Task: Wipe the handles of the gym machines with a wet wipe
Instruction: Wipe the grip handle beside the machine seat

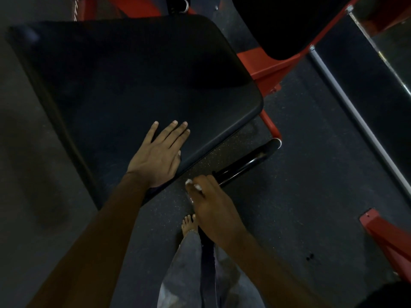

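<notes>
Two bare hands occupy the centre of a dim, downward view. Left hand [161, 155] lies flat, fingers straight and slightly spread, palm down on the near corner of a large black seat pad [133, 85]; it holds nothing. Right hand [213, 207] is curled around the near end of a glossy black handle [246, 163], a tube running up and to the right from the hand to a rounded end cap beside a red frame bar [270, 123]. Small white patches of the wet wipe [193, 185] show at the knuckles and fingertips, so the wipe appears to sit between the fingers and the tube; most of it is covered by the hand, and its shape cannot be made out. The stretch of handle under the hand is likewise hidden.

Below the right hand, the toes of one bare foot [188, 224] stand on the dark speckled floor [300, 196], above grey trouser legs [189, 274] that run out of the bottom edge. A grey rod [355, 116] crosses the right side diagonally and is cut off by the right edge. Further red frame parts at the top and lower right are cropped, and the left side is too blurred and dark to read.
</notes>
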`<state>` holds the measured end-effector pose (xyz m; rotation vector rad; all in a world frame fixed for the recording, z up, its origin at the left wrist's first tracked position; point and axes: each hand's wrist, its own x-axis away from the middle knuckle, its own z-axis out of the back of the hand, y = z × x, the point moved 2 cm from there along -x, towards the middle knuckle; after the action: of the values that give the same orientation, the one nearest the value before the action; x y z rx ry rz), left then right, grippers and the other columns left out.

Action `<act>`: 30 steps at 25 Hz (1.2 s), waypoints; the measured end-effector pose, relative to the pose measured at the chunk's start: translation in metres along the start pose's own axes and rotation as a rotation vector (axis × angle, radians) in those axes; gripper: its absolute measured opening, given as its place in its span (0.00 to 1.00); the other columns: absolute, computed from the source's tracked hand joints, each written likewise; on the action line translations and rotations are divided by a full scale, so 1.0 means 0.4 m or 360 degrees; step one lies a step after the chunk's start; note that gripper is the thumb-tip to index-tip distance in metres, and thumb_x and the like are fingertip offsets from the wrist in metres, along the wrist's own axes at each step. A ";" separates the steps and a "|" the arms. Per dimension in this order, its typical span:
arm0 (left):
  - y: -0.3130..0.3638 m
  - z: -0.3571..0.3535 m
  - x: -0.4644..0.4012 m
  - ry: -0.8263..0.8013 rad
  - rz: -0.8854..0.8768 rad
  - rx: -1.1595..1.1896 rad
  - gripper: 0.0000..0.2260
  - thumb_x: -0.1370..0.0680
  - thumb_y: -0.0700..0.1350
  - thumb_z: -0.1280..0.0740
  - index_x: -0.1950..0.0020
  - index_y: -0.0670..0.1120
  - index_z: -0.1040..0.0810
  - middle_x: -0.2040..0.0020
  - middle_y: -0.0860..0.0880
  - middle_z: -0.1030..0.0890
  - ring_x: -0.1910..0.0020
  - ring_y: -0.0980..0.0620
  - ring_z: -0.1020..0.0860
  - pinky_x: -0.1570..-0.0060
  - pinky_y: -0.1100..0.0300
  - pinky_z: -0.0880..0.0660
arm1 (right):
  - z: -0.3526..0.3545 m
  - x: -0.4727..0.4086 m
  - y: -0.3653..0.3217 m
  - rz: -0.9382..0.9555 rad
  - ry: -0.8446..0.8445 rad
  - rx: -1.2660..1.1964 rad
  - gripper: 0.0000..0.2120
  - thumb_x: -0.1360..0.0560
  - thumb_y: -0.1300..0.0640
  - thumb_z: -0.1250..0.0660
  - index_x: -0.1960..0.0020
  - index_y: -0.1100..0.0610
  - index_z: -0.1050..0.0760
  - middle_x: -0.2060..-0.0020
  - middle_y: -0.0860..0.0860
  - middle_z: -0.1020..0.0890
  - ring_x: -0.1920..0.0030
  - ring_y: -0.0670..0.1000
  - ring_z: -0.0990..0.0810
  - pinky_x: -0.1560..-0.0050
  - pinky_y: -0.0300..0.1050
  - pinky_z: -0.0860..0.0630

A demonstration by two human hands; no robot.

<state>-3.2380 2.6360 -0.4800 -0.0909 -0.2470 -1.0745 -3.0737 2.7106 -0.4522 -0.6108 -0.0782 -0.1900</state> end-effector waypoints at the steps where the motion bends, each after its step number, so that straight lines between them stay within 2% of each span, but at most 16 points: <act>1: 0.000 0.000 0.001 0.0001 0.0000 0.0001 0.27 0.21 0.50 0.56 0.23 0.45 0.44 0.22 0.48 0.45 0.23 0.50 0.48 0.25 0.42 0.53 | 0.007 -0.008 -0.014 0.0035 -0.0103 0.0032 0.18 0.25 0.51 0.47 0.46 0.60 0.23 0.49 0.52 0.25 0.52 0.48 0.27 0.58 0.32 0.37; 2: 0.001 -0.001 0.001 0.0000 -0.0002 0.0001 0.27 0.21 0.50 0.57 0.22 0.45 0.44 0.22 0.48 0.45 0.23 0.50 0.48 0.25 0.43 0.53 | 0.014 -0.013 -0.021 0.0063 -0.0139 0.0109 0.09 0.27 0.57 0.36 0.53 0.61 0.21 0.53 0.53 0.22 0.55 0.48 0.26 0.62 0.32 0.35; 3: 0.002 -0.001 0.001 -0.0001 -0.0003 0.0003 0.27 0.21 0.50 0.56 0.22 0.45 0.44 0.22 0.48 0.45 0.23 0.50 0.48 0.25 0.43 0.53 | 0.023 -0.023 -0.019 0.0197 -0.0072 0.0191 0.05 0.33 0.61 0.28 0.59 0.61 0.20 0.58 0.53 0.21 0.57 0.49 0.25 0.64 0.33 0.32; 5: 0.002 0.000 0.001 0.0007 -0.0005 0.0011 0.26 0.21 0.50 0.56 0.23 0.45 0.43 0.22 0.48 0.44 0.23 0.50 0.48 0.25 0.43 0.53 | 0.054 -0.063 0.003 0.0362 -0.0185 0.0229 0.06 0.38 0.64 0.24 0.62 0.62 0.19 0.60 0.55 0.20 0.56 0.53 0.23 0.61 0.40 0.23; 6: 0.000 -0.001 0.001 0.0010 -0.0006 0.0016 0.26 0.21 0.50 0.55 0.23 0.45 0.43 0.22 0.48 0.44 0.23 0.50 0.47 0.25 0.43 0.52 | 0.068 -0.088 0.023 0.0383 -0.0327 0.0248 0.08 0.35 0.64 0.25 0.57 0.63 0.19 0.56 0.56 0.21 0.51 0.54 0.24 0.54 0.44 0.22; 8: -0.001 -0.001 0.001 0.0009 -0.0003 0.0020 0.26 0.21 0.50 0.55 0.23 0.45 0.43 0.22 0.48 0.44 0.23 0.50 0.47 0.25 0.43 0.53 | 0.091 -0.132 0.076 0.0260 -0.0646 0.0259 0.11 0.28 0.63 0.31 0.46 0.59 0.21 0.47 0.54 0.24 0.43 0.52 0.28 0.41 0.45 0.27; 11: 0.002 0.000 0.001 0.0009 0.0004 0.0030 0.26 0.21 0.50 0.56 0.23 0.45 0.44 0.22 0.48 0.45 0.23 0.50 0.48 0.25 0.43 0.53 | 0.112 -0.183 0.184 0.0202 -0.0821 0.0354 0.10 0.27 0.65 0.36 0.48 0.58 0.22 0.46 0.55 0.25 0.44 0.51 0.27 0.42 0.45 0.28; 14: 0.000 -0.001 0.001 0.0012 0.0004 0.0029 0.26 0.20 0.50 0.55 0.23 0.45 0.44 0.22 0.48 0.45 0.23 0.50 0.48 0.25 0.42 0.53 | 0.166 -0.199 0.304 0.0098 -0.0864 0.0491 0.09 0.28 0.67 0.36 0.51 0.60 0.21 0.49 0.56 0.21 0.46 0.53 0.24 0.44 0.41 0.29; 16: -0.003 -0.003 0.001 0.0014 0.0002 0.0031 0.26 0.20 0.50 0.55 0.22 0.45 0.44 0.22 0.48 0.45 0.23 0.50 0.48 0.25 0.42 0.53 | 0.202 -0.208 0.356 -0.0024 -0.0829 0.0507 0.09 0.28 0.67 0.35 0.50 0.60 0.21 0.49 0.56 0.21 0.46 0.54 0.23 0.43 0.44 0.28; 18: -0.003 -0.003 0.000 0.0017 0.0002 0.0042 0.26 0.20 0.50 0.55 0.22 0.45 0.44 0.22 0.48 0.45 0.23 0.50 0.48 0.25 0.42 0.53 | 0.218 -0.211 0.373 -0.0140 -0.0806 0.0524 0.09 0.26 0.67 0.37 0.48 0.61 0.23 0.48 0.57 0.23 0.46 0.55 0.23 0.43 0.48 0.26; 22: -0.003 -0.002 0.001 0.0017 0.0002 0.0020 0.26 0.20 0.50 0.55 0.22 0.45 0.44 0.22 0.48 0.45 0.23 0.50 0.48 0.25 0.42 0.52 | 0.227 -0.216 0.377 -0.0343 -0.0789 0.0488 0.10 0.26 0.68 0.38 0.48 0.61 0.23 0.47 0.57 0.21 0.48 0.55 0.22 0.46 0.46 0.25; 27: -0.003 -0.004 0.002 0.0020 0.0007 0.0022 0.26 0.20 0.50 0.54 0.22 0.45 0.44 0.22 0.48 0.45 0.23 0.51 0.48 0.25 0.43 0.53 | 0.201 -0.208 0.319 -0.0301 -0.0756 0.0456 0.08 0.27 0.68 0.38 0.51 0.61 0.22 0.52 0.55 0.20 0.51 0.53 0.22 0.51 0.42 0.26; 30: -0.004 -0.003 0.002 0.0021 0.0008 0.0034 0.26 0.20 0.50 0.55 0.22 0.46 0.44 0.22 0.48 0.45 0.23 0.51 0.48 0.25 0.43 0.54 | 0.173 -0.189 0.279 -0.0196 -0.0687 0.0459 0.06 0.28 0.68 0.37 0.53 0.62 0.23 0.53 0.57 0.21 0.53 0.54 0.21 0.49 0.47 0.23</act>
<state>-3.2388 2.6343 -0.4812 -0.0650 -0.2461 -1.0666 -3.1267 2.8519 -0.4681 -0.3505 -0.5521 -0.1594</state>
